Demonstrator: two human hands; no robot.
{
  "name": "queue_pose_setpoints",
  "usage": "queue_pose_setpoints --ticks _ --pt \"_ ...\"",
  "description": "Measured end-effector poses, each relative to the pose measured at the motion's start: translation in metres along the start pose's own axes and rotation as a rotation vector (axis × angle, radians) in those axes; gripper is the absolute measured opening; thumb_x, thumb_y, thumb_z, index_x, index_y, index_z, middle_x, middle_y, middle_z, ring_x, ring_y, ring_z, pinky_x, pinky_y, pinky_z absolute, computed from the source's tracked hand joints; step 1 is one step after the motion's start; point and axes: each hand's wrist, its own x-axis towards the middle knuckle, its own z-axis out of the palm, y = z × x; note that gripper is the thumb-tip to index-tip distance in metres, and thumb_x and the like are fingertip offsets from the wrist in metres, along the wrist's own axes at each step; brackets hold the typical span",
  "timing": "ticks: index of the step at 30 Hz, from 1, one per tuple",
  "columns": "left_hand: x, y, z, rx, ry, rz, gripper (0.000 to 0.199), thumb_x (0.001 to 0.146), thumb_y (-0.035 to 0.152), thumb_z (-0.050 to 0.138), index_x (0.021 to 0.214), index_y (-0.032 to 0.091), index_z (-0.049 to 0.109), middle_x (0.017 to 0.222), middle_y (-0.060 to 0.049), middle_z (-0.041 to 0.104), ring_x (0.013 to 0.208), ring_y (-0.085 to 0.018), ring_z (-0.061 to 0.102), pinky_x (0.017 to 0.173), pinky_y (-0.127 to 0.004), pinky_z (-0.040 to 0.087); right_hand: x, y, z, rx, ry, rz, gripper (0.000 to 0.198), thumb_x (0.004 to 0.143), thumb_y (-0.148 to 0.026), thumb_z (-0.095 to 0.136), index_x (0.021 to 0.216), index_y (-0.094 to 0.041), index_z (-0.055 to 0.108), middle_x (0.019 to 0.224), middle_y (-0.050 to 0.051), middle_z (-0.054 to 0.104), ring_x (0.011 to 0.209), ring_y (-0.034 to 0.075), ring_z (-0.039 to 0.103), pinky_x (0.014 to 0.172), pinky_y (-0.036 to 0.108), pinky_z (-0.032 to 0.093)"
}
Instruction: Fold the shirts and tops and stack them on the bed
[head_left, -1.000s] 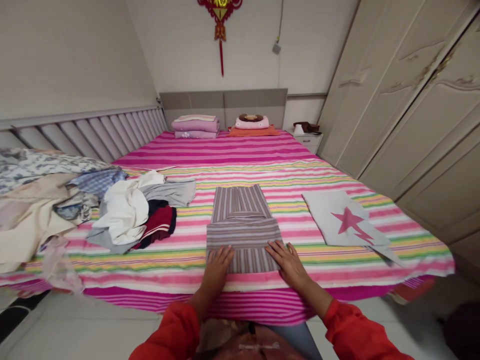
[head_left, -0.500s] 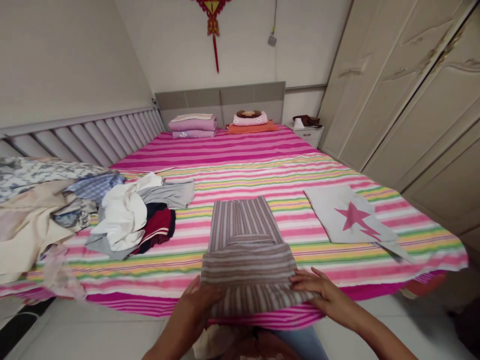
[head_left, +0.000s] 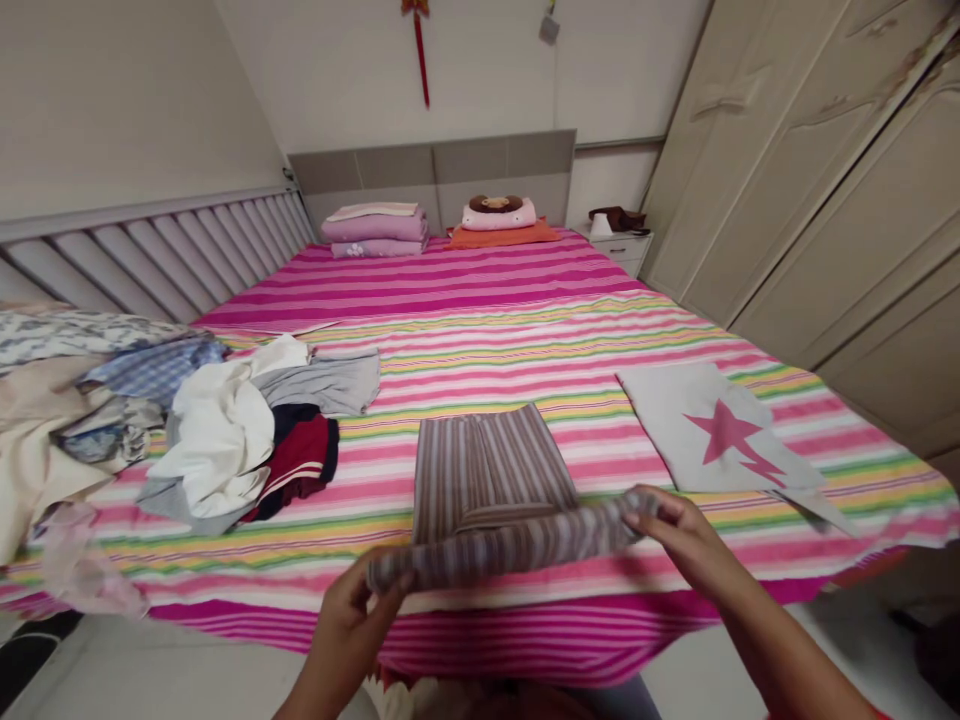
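Note:
A brown-and-grey striped garment (head_left: pixel 487 465) lies on the near part of the bed, its far part flat in a folded rectangle. Its near end is lifted off the sheet as a narrow band between my two hands. At the left end of that band, my left hand (head_left: pixel 360 610) pinches the cloth between thumb and fingers. The right end is gripped by my right hand (head_left: pixel 671 530), thumb on the near side. What kind of garment it is, I cannot tell. To the right lies a folded light grey garment (head_left: pixel 675 425) with a pink star print.
Loose clothes, among them a white garment (head_left: pixel 225 430) and a dark red one (head_left: pixel 296 460), are heaped on the left of the striped bed sheet (head_left: pixel 480 365). Folded bedding (head_left: pixel 379 225) sits by the headboard (head_left: pixel 397 170). Wardrobes (head_left: pixel 810 200) stand on the right.
Both hands lay on the garment's near end; now they grip its two corners and have raised it away from the sheet, bunched into a band. The view has tilted down slightly.

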Motion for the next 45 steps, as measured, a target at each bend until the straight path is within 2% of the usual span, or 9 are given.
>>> queue_pose_setpoints --ticks 5,11,16,22,26,28,31,36,45 --pt "0.077 -0.010 0.024 0.059 0.186 -0.035 0.028 0.083 0.045 0.054 0.075 0.019 0.062 0.065 0.001 0.063 0.062 -0.014 0.059 0.058 -0.024 0.049 0.072 0.000 0.034 0.123 0.223 -0.021 0.036 0.058 -0.049 0.077 0.071 -0.019 0.064 0.068 0.000 0.064 0.065 0.016 0.055 0.062 0.027 0.044" --pt "0.159 -0.052 0.062 0.157 0.254 -0.025 0.030 0.085 0.045 0.044 0.069 0.022 0.053 0.064 0.001 0.058 0.065 -0.017 0.055 0.061 -0.028 0.045 0.150 0.030 0.061 -0.157 0.409 -0.031 0.036 0.066 -0.057 0.058 0.059 -0.022 0.051 0.055 -0.003 0.052 0.058 0.015 0.049 0.056 0.027 0.038" --pt "0.193 -0.083 0.082 0.231 0.287 -0.057 0.027 0.086 0.041 0.044 0.066 0.023 0.048 0.061 0.001 0.056 0.062 -0.017 0.053 0.060 -0.028 0.043 0.189 0.049 0.065 -0.348 0.457 -0.022 0.030 0.074 -0.049 0.055 0.060 -0.023 0.049 0.058 -0.002 0.053 0.062 0.016 0.048 0.058 0.027 0.035" --pt "0.200 -0.108 0.089 0.361 0.268 -0.133 0.025 0.088 0.039 0.045 0.079 0.021 0.059 0.071 -0.005 0.064 0.074 -0.022 0.062 0.072 -0.034 0.049 0.194 0.057 0.073 -0.610 0.457 0.052 0.020 0.087 -0.035 0.051 0.079 -0.020 0.061 0.066 0.002 0.059 0.067 0.018 0.053 0.061 0.027 0.034" --pt "0.198 -0.092 0.093 0.445 0.308 -0.090 0.041 0.088 0.033 0.046 0.121 0.013 0.057 0.118 -0.018 0.065 0.115 -0.030 0.058 0.098 -0.047 0.046 0.179 0.041 0.083 -0.736 0.476 -0.003 0.035 0.091 -0.032 0.048 0.115 -0.013 0.062 0.115 0.017 0.065 0.106 0.027 0.057 0.084 0.035 0.041" --pt "0.193 -0.076 0.107 0.476 0.258 0.066 0.048 0.091 0.028 0.041 0.136 0.012 0.048 0.136 -0.018 0.056 0.130 -0.028 0.049 0.110 -0.048 0.038 0.168 0.030 0.096 -0.828 0.434 -0.161 0.046 0.094 -0.031 0.041 0.134 -0.012 0.052 0.140 0.018 0.053 0.128 0.028 0.046 0.101 0.040 0.036" --pt "0.183 -0.057 0.144 0.454 0.027 0.282 0.048 0.095 0.022 0.030 0.138 0.014 0.049 0.142 -0.013 0.055 0.134 -0.022 0.046 0.115 -0.043 0.034 0.154 0.024 0.126 -0.949 0.198 -0.334 0.049 0.099 -0.028 0.028 0.143 -0.017 0.047 0.149 0.010 0.047 0.141 0.025 0.033 0.113 0.043 0.025" --pt "0.173 -0.058 0.189 0.608 -0.079 0.175 0.047 0.096 0.025 0.031 0.136 0.016 0.054 0.143 -0.011 0.054 0.137 -0.025 0.044 0.115 -0.050 0.033 0.154 0.043 0.156 -1.064 0.041 -0.160 0.050 0.100 -0.033 0.026 0.147 -0.025 0.043 0.154 0.004 0.042 0.145 0.026 0.027 0.117 0.056 0.013" --pt "0.186 -0.080 0.161 0.791 0.049 0.136 0.045 0.096 0.032 0.036 0.135 0.020 0.056 0.143 -0.009 0.055 0.138 -0.030 0.043 0.116 -0.055 0.029 0.181 0.055 0.125 -1.162 0.137 -0.050 0.055 0.100 -0.045 0.023 0.150 -0.027 0.036 0.159 0.002 0.032 0.148 0.027 0.019 0.118 0.057 0.009"
